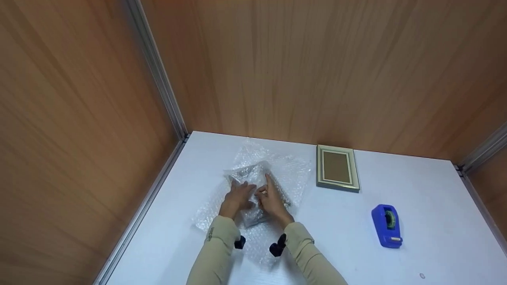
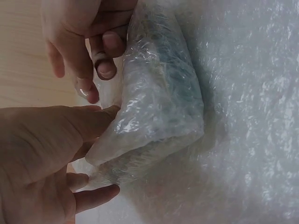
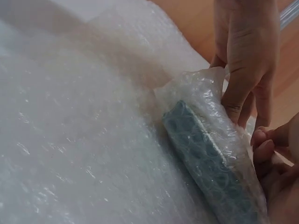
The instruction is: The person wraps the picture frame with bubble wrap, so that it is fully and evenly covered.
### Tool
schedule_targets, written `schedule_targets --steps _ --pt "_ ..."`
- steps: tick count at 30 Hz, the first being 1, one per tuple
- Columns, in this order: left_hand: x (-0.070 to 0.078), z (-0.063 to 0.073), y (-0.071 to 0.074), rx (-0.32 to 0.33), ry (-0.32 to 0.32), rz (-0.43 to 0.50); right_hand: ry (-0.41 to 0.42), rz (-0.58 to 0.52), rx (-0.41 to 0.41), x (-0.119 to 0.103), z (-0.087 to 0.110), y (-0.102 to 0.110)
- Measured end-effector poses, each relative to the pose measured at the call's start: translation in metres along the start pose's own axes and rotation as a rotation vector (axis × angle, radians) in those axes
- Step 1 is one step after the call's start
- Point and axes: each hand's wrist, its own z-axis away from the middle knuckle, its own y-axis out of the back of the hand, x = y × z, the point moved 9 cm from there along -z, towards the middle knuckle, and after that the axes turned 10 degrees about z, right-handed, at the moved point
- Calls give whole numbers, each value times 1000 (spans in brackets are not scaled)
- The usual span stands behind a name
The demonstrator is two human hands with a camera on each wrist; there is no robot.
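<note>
A sheet of bubble wrap [image 1: 293, 170] lies on the table, part of it folded over a flat rectangular object. Through the plastic in the right wrist view, a blue-green edge of the wrapped object [image 3: 201, 158] shows. My left hand [image 1: 237, 198] holds the folded bubble wrap at its left side, with digits above and beside the fold in the left wrist view. On the right, my right hand [image 1: 272, 201] rests against the fold, index finger extended along it and the other fingers bent. Whether those bent fingers pinch the plastic is hidden.
A pale gold-green picture frame [image 1: 336, 168] lies at the back, right of the bubble wrap. Nearer the right side stands a blue tape dispenser [image 1: 387, 225] with a roll of tape. Wooden panels [image 1: 297, 71] enclose the white table [image 1: 158, 237].
</note>
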Motion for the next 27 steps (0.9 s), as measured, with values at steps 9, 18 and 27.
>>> schedule_targets --steps 9,18,27 --pt "0 0 6 77 -9 57 -76 -22 0 7 -2 1" --pt "0 1 2 26 -5 68 -94 11 15 10 -2 3" --pt "2 4 -2 -43 -1 -12 -116 0 22 12 -2 4"
